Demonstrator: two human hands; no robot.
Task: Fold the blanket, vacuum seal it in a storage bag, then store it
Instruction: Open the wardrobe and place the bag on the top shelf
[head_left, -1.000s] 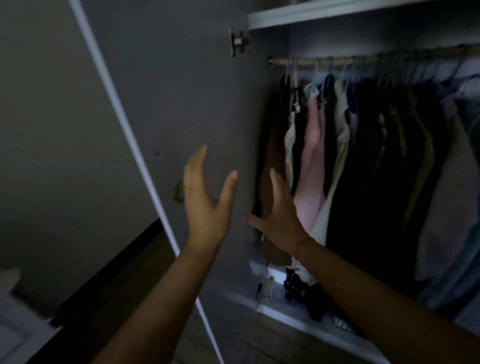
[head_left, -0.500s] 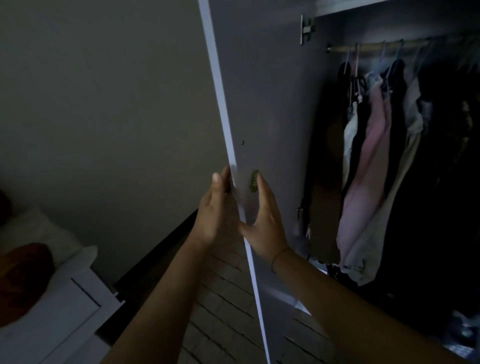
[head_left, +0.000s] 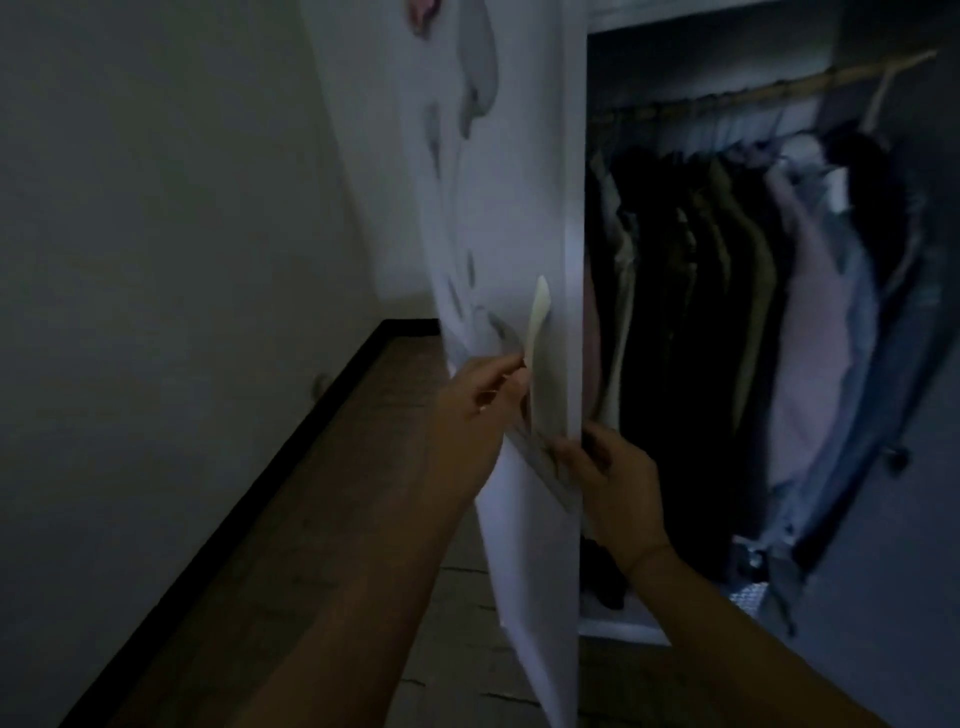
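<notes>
A white wardrobe door with a faint leaf print stands half swung, its edge toward me. My left hand rests on the door's outer face by the pale curved handle. My right hand grips the door's free edge, fingers curled behind it. No blanket or storage bag shows in this dim view.
Inside the wardrobe several dark, olive and pale pink garments hang from a wooden rail. A grey wall with a dark skirting board runs along the left. Brown patterned floor lies below.
The door has swung toward the wardrobe opening, so I now see its printed outer face instead of its inner side. Both hands moved with its edge.
</notes>
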